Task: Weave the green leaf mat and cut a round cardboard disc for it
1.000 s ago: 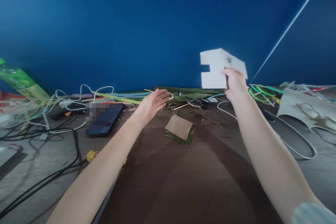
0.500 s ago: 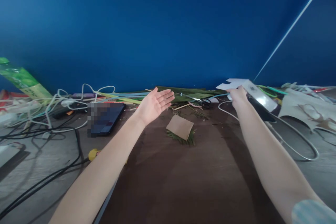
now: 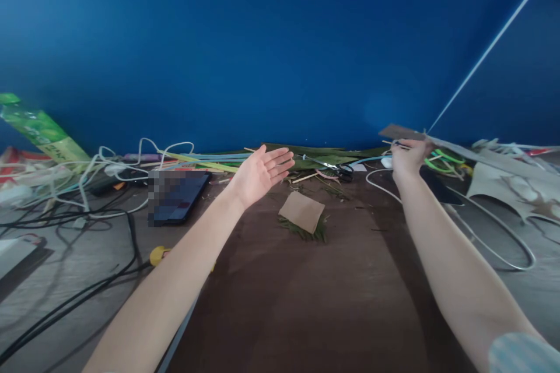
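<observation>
Two bare hands are stretched over a brown desk (image 3: 324, 309) toward one blue wall (image 3: 262, 58). The left hand (image 3: 265, 178), left of centre, is held open in the air, with its palm turned toward the viewer and its fingers extended. By the right hand (image 3: 408, 158), far right, one flat card (image 3: 396, 130) is gripped; it is seen nearly edge-on, brown on the left, with a pale strip running off to the right. Whether strip and card are a single piece cannot be told.

At the middle, between the two forearms, one brown square (image 3: 301, 211) is laid on one small heap of green trimmings (image 3: 322, 234). Farther back, one pair of scissors (image 3: 336, 169) is seen among long green leaves (image 3: 315, 154) along the wall. On the left, one dark tablet (image 3: 190, 193), partly pixelated, and one tilted green bottle (image 3: 44, 131) are found among tangled cables too many to count. One yellow object (image 3: 157, 255) is partly covered by the left forearm. Below the right hand, one dark slab (image 3: 440, 189) is partly hidden.
</observation>
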A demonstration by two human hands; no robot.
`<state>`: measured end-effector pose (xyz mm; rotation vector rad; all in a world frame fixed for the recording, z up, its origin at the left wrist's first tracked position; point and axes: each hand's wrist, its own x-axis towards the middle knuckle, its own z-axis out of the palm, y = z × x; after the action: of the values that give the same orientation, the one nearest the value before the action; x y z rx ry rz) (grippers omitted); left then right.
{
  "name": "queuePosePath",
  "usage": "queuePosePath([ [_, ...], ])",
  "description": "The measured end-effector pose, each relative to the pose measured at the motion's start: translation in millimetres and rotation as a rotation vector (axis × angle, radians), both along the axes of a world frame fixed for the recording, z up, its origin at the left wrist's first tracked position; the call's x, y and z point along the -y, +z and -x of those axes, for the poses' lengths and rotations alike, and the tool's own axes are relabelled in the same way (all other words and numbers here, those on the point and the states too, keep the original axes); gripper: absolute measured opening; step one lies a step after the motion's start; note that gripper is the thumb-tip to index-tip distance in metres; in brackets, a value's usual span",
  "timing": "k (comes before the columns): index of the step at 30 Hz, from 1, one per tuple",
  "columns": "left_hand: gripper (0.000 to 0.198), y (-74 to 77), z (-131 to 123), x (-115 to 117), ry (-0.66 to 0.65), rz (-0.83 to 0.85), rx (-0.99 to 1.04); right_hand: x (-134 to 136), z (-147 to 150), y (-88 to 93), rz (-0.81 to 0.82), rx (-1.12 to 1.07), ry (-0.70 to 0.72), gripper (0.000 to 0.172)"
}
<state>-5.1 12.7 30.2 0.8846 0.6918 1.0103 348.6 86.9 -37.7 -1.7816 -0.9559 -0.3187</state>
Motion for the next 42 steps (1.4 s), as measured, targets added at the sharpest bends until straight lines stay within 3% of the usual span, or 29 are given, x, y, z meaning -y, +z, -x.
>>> queuePosePath([
  [6, 0.043, 0.2, 0, 1, 0.0, -0.017, 0.001, 19, 13, 23.6, -0.106, -0.215, -0.021, 0.006],
  [13, 0.04, 0.7, 1, 2, -0.002, -0.024, -0.005, 24, 3, 23.8, -0.166, -0.456, -0.157, 0.026],
  [16, 0.04, 0.6, 1, 1, -0.001, -0.019, -0.004, 19, 3, 22.3, -0.16, -0.46, -0.127, 0.03],
  [21, 0.044, -4.8, -4, 0, -0.005, 0.005, 0.006, 10, 50, 33.8, -0.136, -0.377, 0.128, 0.023],
  [25, 0.057, -11.3, -8, 0, -0.046, 0.035, 0.032, 19, 118, 45.5, -0.054, -0.248, 0.766, 0.033],
  [28, 0.064, -13.3, -9, 0, -0.094, 0.034, 0.049, 35, 158, 49.1, 0.029, -0.239, 1.033, 0.041],
  [31, 0.064, -13.5, -10, -1, -0.05, 0.027, 0.049, 55, 188, 47.7, 0.137, -0.305, 1.114, 0.049],
  [35, 0.056, -14.7, -15, 1, 0.11, 0.01, 0.022, 85, 228, 38.3, 0.327, -0.435, 1.263, 0.067],
  [39, 0.046, -20.9, -28, 9, 0.297, -0.027, 0.011, 102, 252, 31.2, 0.324, -0.567, 1.391, 0.085],
  [42, 0.05, -26.2, -39, 20, 0.225, -0.129, -0.036, 98, 249, 35.6, 0.295, -0.681, 1.384, 0.09],
])
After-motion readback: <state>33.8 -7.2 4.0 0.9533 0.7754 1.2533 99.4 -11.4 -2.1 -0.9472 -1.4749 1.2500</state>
